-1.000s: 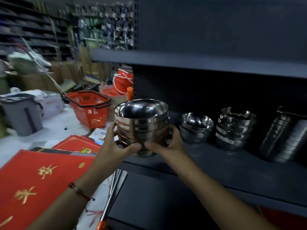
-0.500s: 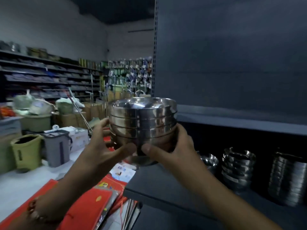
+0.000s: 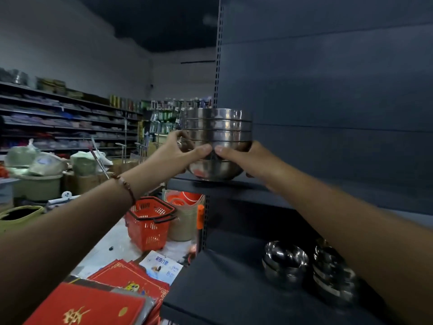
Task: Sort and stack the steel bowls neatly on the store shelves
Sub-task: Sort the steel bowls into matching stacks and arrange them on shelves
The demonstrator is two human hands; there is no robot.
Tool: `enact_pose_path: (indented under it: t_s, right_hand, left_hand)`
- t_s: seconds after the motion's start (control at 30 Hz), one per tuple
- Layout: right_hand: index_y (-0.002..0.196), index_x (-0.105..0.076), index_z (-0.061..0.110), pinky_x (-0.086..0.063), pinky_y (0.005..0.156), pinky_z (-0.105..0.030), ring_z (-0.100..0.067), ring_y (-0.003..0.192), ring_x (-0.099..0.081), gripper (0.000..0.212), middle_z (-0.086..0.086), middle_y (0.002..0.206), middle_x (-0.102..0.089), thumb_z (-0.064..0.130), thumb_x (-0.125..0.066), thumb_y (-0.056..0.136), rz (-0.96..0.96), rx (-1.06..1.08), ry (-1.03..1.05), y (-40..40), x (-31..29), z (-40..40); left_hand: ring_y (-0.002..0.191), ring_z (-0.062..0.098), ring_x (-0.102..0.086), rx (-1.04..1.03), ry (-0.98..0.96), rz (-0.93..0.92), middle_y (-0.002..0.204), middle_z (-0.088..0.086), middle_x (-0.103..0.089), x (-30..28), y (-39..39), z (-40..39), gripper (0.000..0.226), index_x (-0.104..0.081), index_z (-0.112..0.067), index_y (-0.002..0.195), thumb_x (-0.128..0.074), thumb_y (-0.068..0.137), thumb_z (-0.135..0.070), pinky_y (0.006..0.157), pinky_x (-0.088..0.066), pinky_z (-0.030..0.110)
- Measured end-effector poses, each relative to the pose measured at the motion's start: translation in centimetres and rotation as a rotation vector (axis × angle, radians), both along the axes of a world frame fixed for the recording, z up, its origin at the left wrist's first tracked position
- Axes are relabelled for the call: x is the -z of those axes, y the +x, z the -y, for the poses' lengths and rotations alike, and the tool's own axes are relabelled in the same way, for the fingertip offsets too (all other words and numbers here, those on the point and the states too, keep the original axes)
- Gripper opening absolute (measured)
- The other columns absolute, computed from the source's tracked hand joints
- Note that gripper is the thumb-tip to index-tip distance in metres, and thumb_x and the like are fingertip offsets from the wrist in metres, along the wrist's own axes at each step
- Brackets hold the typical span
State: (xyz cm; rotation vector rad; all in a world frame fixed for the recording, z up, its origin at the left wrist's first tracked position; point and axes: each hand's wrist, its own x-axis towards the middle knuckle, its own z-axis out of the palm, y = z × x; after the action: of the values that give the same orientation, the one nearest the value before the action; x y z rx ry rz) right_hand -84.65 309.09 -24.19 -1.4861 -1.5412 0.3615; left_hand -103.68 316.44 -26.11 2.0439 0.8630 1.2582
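A nested stack of shiny round steel bowls (image 3: 216, 141) sits at the front left corner of the dark grey upper shelf (image 3: 225, 186), its bottom bowl touching or just meeting the shelf surface; actual contact is hard to tell. The left hand (image 3: 181, 156) cups the stack's left side and the right hand (image 3: 248, 158) its right side, fingers curled around the lower bowls and the two thumbs pressed against the front, nearly meeting. Below the stack, on the dark lower shelf (image 3: 222, 287), two shorter piles of steel bowls (image 3: 284, 261) stand well apart from it.

The risk, as I judge it, lies in the position: the stack stands close to the upper shelf's front edge and left end. Letting go before it is pushed further in could let the rounded base rock and tip the stack off, down towards the red plastic shopping basket (image 3: 150, 222) below.
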Motion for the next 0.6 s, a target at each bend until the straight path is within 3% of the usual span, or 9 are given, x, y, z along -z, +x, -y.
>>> enact_pose_path:
  t_s: [0.07,0.17,0.27,0.4,0.6]
  right_hand:
    - [0.108,-0.071,0.026,-0.041,0.063,-0.021,-0.006,0.088,-0.063,0.044,0.009,0.100,-0.072,0.056,-0.074,0.077,-0.003,0.012,-0.067,1.3,0.1,-1.3]
    - [0.108,-0.071,0.025,-0.042,0.063,-0.023,-0.012,0.089,-0.063,0.052,0.006,0.098,-0.071,0.063,-0.073,0.074,0.060,0.058,-0.071,2.6,0.3,-3.4]
    - [0.106,-0.071,0.025,-0.046,0.069,-0.025,-0.012,0.086,-0.062,0.048,0.009,0.092,-0.069,0.063,-0.071,0.077,0.073,0.082,-0.064,3.3,0.4,-5.4]
    - [0.109,-0.071,0.028,-0.051,0.097,-0.035,-0.014,0.103,-0.064,0.048,0.008,0.109,-0.071,0.063,-0.070,0.077,0.068,0.128,-0.051,3.6,0.8,-7.6]
    - [0.113,-0.062,0.026,-0.050,0.092,-0.030,-0.015,0.106,-0.061,0.042,0.005,0.121,-0.066,0.058,-0.065,0.085,0.230,0.215,-0.080,3.4,0.9,-6.4]
  left_hand:
    - [0.083,0.018,-0.061,0.013,-0.008,-0.063,0.106,0.008,-0.069,0.1,0.9,-2.1,0.069,-0.041,-0.025,0.117,-0.071,0.073,-0.069,0.081,-0.057,0.041]
    - [0.079,0.013,-0.059,-0.006,-0.005,-0.095,0.099,0.001,-0.067,0.5,2.2,-4.9,0.065,-0.047,-0.023,0.116,-0.071,0.075,-0.068,0.071,-0.052,0.033]
    - [0.076,0.008,-0.058,-0.043,0.023,-0.126,0.091,-0.006,-0.066,0.5,3.4,-6.7,0.056,-0.050,-0.022,0.111,-0.068,0.080,-0.066,0.068,-0.045,0.029]
    - [0.077,0.004,-0.055,-0.079,0.033,-0.158,0.092,-0.009,-0.063,0.6,4.7,-8.0,0.055,-0.053,-0.018,0.110,-0.063,0.084,-0.065,0.065,-0.040,0.026]
    - [0.072,0.011,-0.061,-0.138,0.031,-0.254,0.091,-0.005,-0.068,0.5,4.6,-7.0,0.051,-0.053,-0.022,0.111,-0.058,0.086,-0.067,0.061,-0.046,0.030]
